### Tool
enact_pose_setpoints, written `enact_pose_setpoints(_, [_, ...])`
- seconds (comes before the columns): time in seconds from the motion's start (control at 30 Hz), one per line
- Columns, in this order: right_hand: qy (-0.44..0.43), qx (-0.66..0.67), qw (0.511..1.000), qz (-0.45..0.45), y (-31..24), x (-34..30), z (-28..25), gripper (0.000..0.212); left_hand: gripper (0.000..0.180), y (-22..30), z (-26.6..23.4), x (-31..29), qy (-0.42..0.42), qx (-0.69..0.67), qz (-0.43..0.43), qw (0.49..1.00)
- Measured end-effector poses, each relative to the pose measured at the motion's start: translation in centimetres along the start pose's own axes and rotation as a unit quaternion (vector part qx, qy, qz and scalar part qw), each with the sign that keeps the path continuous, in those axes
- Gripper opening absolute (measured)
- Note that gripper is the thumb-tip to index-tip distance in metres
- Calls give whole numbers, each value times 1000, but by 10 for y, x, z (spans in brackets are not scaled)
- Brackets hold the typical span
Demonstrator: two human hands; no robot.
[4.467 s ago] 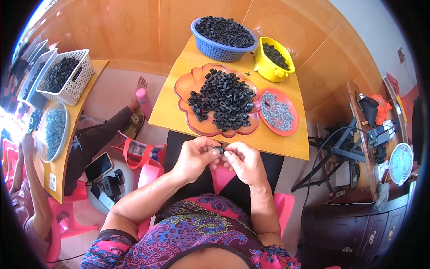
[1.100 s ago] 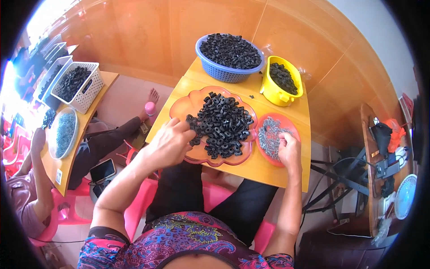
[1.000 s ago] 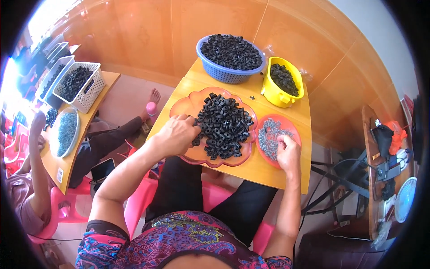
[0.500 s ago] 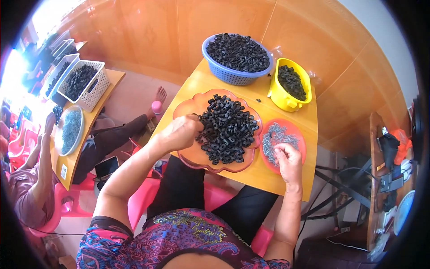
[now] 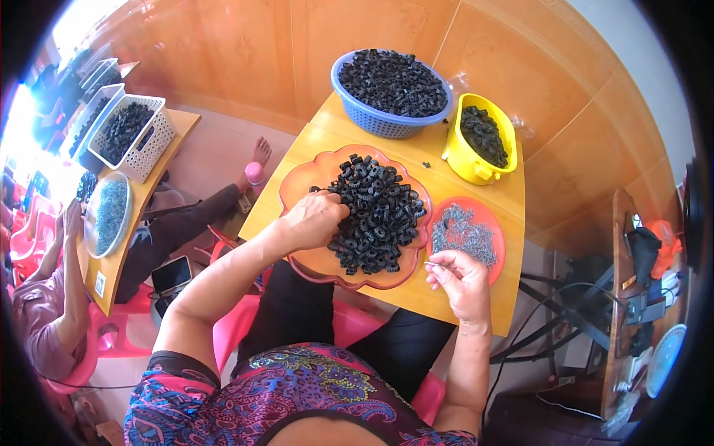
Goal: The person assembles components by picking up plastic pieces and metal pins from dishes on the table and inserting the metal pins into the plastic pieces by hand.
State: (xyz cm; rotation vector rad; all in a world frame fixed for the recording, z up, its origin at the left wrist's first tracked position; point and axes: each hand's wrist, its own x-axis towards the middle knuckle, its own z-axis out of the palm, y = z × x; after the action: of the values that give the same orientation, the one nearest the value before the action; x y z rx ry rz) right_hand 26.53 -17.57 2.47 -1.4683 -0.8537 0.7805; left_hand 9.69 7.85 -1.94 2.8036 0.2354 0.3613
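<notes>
My left hand (image 5: 314, 221) rests on the left side of a heap of small black ring-shaped parts (image 5: 375, 212) piled on a scalloped orange tray (image 5: 297, 187), fingers curled into the heap. My right hand (image 5: 457, 276) hovers at the near edge of a small red plate (image 5: 491, 217) that holds thin grey metal pieces (image 5: 461, 232); its fingertips pinch one small metal piece. Both trays sit on a yellow wooden table (image 5: 476, 297) in front of me.
A blue basket (image 5: 372, 119) and a yellow tub (image 5: 476, 167), both filled with black parts, stand at the table's far side. To the left, another person (image 5: 52, 327) sits at a second table with a white basket (image 5: 145, 149) and a round dish (image 5: 108, 215). A phone (image 5: 172, 273) lies below.
Earlier both hands were joined close to my body, working a part. They then spread apart: the left reached into the black heap, the right went to the red plate and drew back slightly.
</notes>
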Motion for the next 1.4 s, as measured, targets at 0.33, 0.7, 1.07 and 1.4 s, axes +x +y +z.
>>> enact_pose_setpoints(0.33, [-56, -4, 998, -27, -26, 9, 54, 9, 24, 45, -25, -29, 1, -634, -183, 752])
enact_pose_setpoints(0.7, [-69, -91, 976, -184, -20, 5, 103, 13, 26, 73, -8, -66, 99, -919, -146, 354])
enact_pose_setpoints(1.07, [-73, -197, 946, -245, -23, 3, 113, 15, 20, 87, -2, -81, 145, -883, -196, 402])
enact_pose_setpoints(1.4, [-92, -233, 957, -147, -25, 0, 109, 17, 17, 90, 7, -96, 103, -851, -194, 477])
